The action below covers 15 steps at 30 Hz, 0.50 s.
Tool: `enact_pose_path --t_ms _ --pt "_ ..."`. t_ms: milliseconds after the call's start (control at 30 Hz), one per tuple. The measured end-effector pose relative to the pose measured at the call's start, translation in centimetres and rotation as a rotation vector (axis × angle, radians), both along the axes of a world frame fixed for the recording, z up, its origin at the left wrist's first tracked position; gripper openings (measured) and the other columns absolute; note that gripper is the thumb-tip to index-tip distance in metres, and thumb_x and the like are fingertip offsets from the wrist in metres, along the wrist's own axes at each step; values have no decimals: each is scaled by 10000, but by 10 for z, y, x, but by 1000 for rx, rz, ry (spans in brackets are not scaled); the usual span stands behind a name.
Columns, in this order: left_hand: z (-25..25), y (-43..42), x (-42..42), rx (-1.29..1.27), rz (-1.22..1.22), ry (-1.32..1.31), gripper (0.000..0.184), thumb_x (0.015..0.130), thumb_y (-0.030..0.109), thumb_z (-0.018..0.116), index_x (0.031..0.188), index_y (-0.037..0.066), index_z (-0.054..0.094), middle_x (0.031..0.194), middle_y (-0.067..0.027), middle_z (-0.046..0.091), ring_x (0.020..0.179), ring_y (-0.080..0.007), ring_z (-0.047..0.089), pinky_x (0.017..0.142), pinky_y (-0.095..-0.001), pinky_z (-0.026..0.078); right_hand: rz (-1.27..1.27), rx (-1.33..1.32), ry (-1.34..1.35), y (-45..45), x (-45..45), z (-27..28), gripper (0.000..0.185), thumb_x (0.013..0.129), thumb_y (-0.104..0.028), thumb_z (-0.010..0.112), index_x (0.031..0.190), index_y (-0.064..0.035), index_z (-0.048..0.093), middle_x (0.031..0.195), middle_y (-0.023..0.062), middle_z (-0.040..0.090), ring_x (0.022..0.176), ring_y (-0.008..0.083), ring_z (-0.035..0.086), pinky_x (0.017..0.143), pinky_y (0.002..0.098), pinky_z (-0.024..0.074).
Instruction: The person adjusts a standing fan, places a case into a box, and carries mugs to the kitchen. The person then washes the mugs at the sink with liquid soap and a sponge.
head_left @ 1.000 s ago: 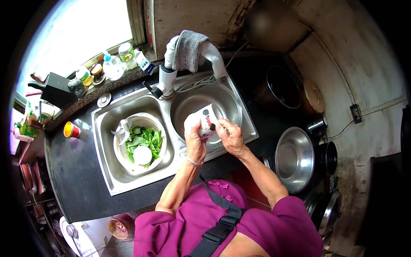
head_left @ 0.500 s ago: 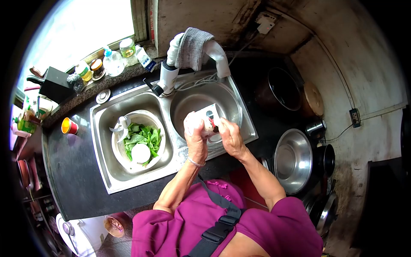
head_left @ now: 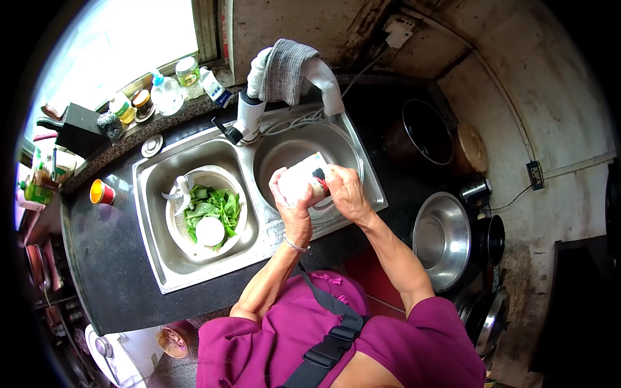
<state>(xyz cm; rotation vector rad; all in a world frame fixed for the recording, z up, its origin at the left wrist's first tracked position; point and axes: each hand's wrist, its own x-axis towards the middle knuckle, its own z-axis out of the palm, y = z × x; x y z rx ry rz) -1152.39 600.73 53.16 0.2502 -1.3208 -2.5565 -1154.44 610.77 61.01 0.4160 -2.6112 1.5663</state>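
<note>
Over the front of the round right sink bowl [head_left: 273, 150] I hold a white packet [head_left: 301, 178] with black and red print; what is in it cannot be seen. My left hand [head_left: 295, 210] is wrapped around its left and lower side, thumb on the near face. At the packet's right end, my right hand [head_left: 349, 195] has its fingers bent and pinched against the printed edge, with the fingertips partly hidden. In the left sink bowl [head_left: 155, 194], a white strainer basket [head_left: 184, 244] holds green leaves [head_left: 223, 205] and a round white piece [head_left: 209, 231].
A faucet [head_left: 248, 116] with a grey cloth [head_left: 289, 70] draped over it rises behind the sink. Bottles and jars [head_left: 167, 96] line the window ledge. To the right are a steel basin [head_left: 442, 240] and a dark pot [head_left: 427, 134]. An orange-red cup [head_left: 101, 192] stands at left.
My right hand has turned and shifted slightly up, its fingers now lying over the packet's right edge. The packet has tilted a little in my left hand. The whole view has moved slightly.
</note>
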Motion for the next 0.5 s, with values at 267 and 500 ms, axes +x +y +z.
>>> enact_pose_path --t_ms 267,500 --pt "7 -6 5 532 -278 -150 461 799 299 627 1165 93 435 1047 -35 508 918 -143 534 775 -281 462 42 173 344 6 21 -20 117 811 -62 424 760 34 469 649 208 499 614 374 485 580 398 392" --pt "7 5 7 529 -310 -191 391 803 354 601 1087 113 483 958 -1 550 875 -131 547 793 -313 439 19 128 223 17 25 -13 97 795 -45 439 737 32 450 653 197 489 628 353 477 595 411 385"
